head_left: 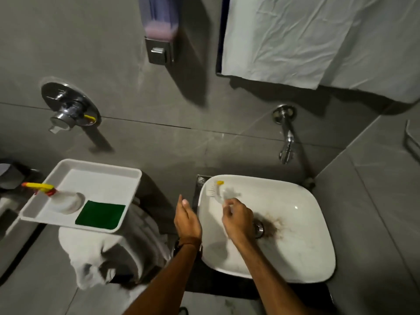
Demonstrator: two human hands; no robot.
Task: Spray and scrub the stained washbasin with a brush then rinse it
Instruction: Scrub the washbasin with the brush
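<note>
Grey tiled walls close round a cramped washroom corner. At the left a shallow white plastic tray point(127, 176) rests on a covered stand and holds a white spray bottle with a yellow and red trigger point(60, 196) lying on its side, with a flat green scouring pad point(100, 214) just beside it. The left hand point(187, 220) hangs open and empty in the gap between tray and basin. The right hand point(237, 218) is closed on the handle of a white plastic scrubbing brush with a yellow tip point(218, 189), whose blurred head lies at the far left rim of the white ceramic washbasin point(313, 253). A brown stain point(273, 226) spreads around the metal drain point(259, 227).

The brush looks light and stiff, probably slick when wet, so a firm hold mid-handle seems wise. The bottle is best lifted at its neck. A chrome wall tap point(287, 142) overhangs the far rim, and the wall crowds the right side; the bowl's near half offers the freest room.
</note>
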